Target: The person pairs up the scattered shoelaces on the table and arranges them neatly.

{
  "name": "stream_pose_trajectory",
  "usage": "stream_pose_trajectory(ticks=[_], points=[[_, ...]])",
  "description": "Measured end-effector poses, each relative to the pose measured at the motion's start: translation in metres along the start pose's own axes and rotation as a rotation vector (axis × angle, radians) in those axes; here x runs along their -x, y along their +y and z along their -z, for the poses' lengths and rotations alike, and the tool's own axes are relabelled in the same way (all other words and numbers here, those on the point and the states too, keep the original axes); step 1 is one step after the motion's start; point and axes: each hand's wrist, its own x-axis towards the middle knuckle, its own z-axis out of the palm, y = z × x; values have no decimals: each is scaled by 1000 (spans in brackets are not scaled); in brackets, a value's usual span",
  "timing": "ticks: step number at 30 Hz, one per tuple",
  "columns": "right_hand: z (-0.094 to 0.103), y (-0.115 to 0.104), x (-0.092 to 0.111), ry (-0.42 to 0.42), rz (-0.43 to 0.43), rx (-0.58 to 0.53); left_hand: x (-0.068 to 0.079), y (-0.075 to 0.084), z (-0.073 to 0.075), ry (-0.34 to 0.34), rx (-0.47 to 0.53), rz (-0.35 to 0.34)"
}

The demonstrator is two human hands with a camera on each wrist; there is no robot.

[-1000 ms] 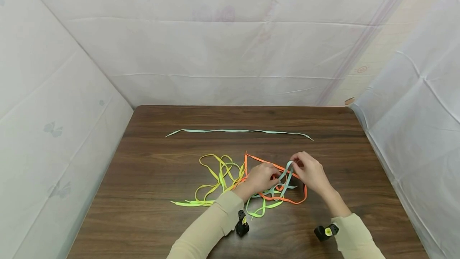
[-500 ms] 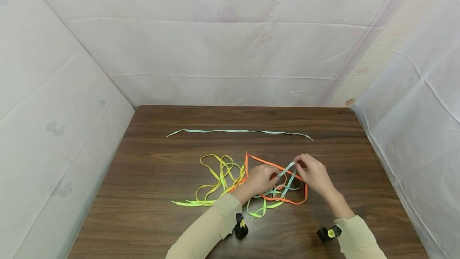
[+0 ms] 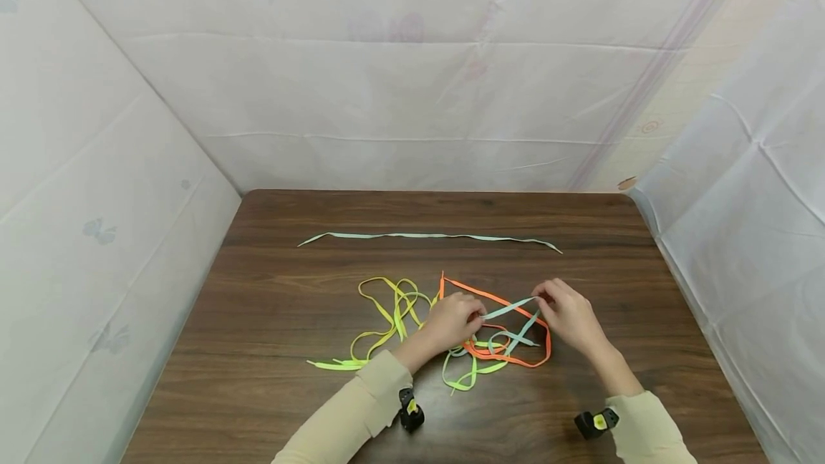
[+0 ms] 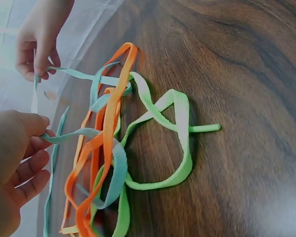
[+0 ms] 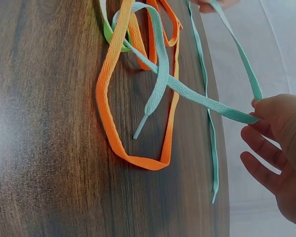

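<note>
A light teal shoelace (image 3: 509,308) stretches between both hands above a tangle of laces. My left hand (image 3: 452,317) pinches it between thumb and forefinger, as the left wrist view shows. Farther right, my right hand (image 3: 567,313) pinches the same lace; in the right wrist view the teal lace (image 5: 207,102) bends at the fingertips and runs back down into the pile. Its tipped end (image 5: 140,127) lies over the wood. An orange shoelace (image 3: 546,349) loops around and under it. A green shoelace (image 4: 186,143) curls at the near side of the pile, partly covered by orange.
Another teal shoelace (image 3: 415,235) lies nearly straight across the back of the brown table (image 3: 258,414). Yellow laces (image 3: 389,313) lie in loops left of my left hand. White sheets (image 3: 399,92) hang behind and on both sides.
My left hand has moved left and my right hand slightly right, both pinching the teal lace. The piece between them has gone from a slack loop to a nearly straight line.
</note>
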Motion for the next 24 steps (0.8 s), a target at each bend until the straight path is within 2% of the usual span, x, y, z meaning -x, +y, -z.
stream_pose_trajectory(ticks=[5, 9, 18, 24], points=[[0, 0, 0, -21, 4, 23, 7, -3, 8, -3, 23, -23], [0, 0, -1, -35, 45, 47, 13, -6, 16, 13, 30, -32], [-3, 1, -1, -43, 134, 95, 27, -11, 35, -22, 31, 42], [-2, 0, -2, -17, 145, 109, 34, -17, 44, 28, -3, 90]])
